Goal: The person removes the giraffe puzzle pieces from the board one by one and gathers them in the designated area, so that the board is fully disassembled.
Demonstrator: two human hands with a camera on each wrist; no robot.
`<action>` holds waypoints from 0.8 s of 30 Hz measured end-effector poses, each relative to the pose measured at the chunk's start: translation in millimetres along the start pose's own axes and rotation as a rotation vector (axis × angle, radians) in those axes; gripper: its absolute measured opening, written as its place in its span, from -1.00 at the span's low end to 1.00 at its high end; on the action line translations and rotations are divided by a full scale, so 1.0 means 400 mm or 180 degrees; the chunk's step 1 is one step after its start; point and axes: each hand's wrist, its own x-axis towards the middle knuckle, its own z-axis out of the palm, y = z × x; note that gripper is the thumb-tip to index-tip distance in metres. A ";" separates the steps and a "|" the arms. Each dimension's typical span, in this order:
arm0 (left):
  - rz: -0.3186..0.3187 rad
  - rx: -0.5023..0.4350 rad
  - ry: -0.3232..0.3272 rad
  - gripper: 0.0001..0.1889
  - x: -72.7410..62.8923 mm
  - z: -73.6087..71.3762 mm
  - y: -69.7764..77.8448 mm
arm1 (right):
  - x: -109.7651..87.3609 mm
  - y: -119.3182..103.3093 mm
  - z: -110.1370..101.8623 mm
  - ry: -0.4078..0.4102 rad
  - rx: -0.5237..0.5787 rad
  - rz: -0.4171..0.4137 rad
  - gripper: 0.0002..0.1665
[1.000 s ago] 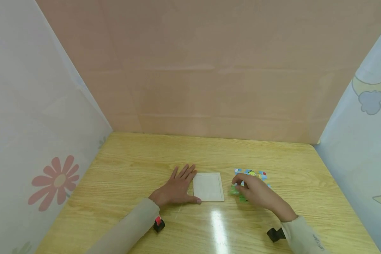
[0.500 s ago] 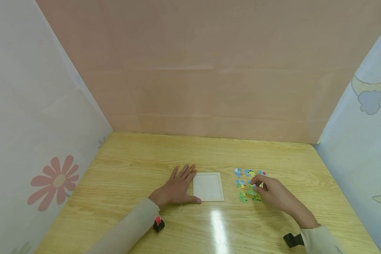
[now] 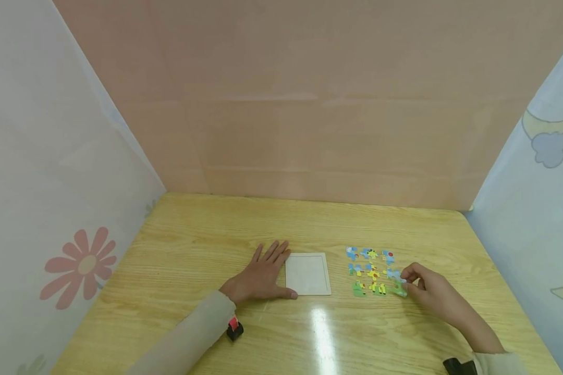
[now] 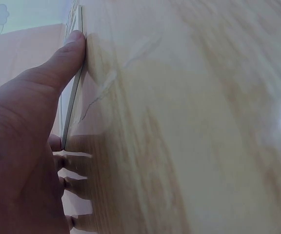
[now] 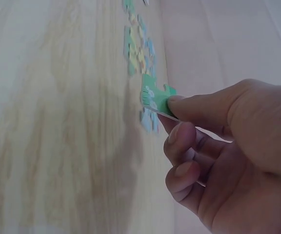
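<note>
Between thumb and fingers my right hand (image 3: 433, 294) pinches a green puzzle piece (image 5: 155, 95), at the lower right of a loose array of puzzle pieces (image 3: 372, 271). The right wrist view shows the piece tilted, with a light edge, close to the tabletop. Blue pieces lie mostly in the back row, yellow and green ones nearer me. My left hand (image 3: 262, 276) lies with its fingers spread at the left side of a pale square puzzle frame (image 3: 308, 274). In the left wrist view its thumb (image 4: 74, 46) touches the frame's edge.
The wooden table (image 3: 206, 229) carries all of this. A brown backdrop (image 3: 309, 130) rises behind it, with patterned cloth walls on both sides. Bright glare (image 3: 323, 333) shows on the tabletop in front of the frame.
My right hand has moved rightward across the puzzle pieces with the green piece, uncovering more of them. The left hand and the square frame have stayed in place.
</note>
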 end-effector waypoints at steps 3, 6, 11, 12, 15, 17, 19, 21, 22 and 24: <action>0.0013 -0.0026 0.0017 0.22 -0.001 0.000 -0.001 | -0.005 0.018 0.001 -0.0008 -0.0019 0.0040 -0.90; 0.0009 -0.0068 0.0023 0.23 -0.002 0.001 -0.002 | -0.005 0.031 0.006 -0.0040 -0.0019 0.0082 -0.91; -0.0024 -0.0129 -0.0015 0.23 -0.003 0.001 -0.003 | 0.001 0.047 0.019 -0.0029 -0.0042 0.0085 -0.88; -0.0025 -0.0135 -0.0018 0.23 -0.003 0.001 -0.003 | 0.003 0.049 0.021 -0.0025 -0.0050 0.0081 -0.88; -0.0026 -0.0126 -0.0027 0.23 -0.002 0.002 -0.003 | 0.007 0.051 0.029 0.0006 -0.0080 0.0065 -0.86; -0.0023 -0.0105 -0.0021 0.23 -0.001 0.002 -0.002 | 0.009 0.049 0.033 0.0022 -0.0081 0.0034 -0.85; -0.0022 -0.0079 -0.0020 0.23 0.000 0.002 -0.002 | 0.009 0.047 0.036 0.0042 -0.0072 -0.0007 -0.84; -0.0014 -0.0068 -0.0016 0.22 0.001 0.001 -0.001 | 0.009 0.045 0.036 0.0059 -0.0046 -0.0037 -0.83; -0.0012 -0.0067 -0.0016 0.22 0.001 0.001 -0.001 | 0.008 0.043 0.036 0.0067 -0.0039 -0.0044 -0.81; -0.0001 -0.0070 -0.0013 0.23 0.002 0.000 -0.002 | 0.007 0.040 0.035 0.0100 -0.0049 -0.0066 -0.79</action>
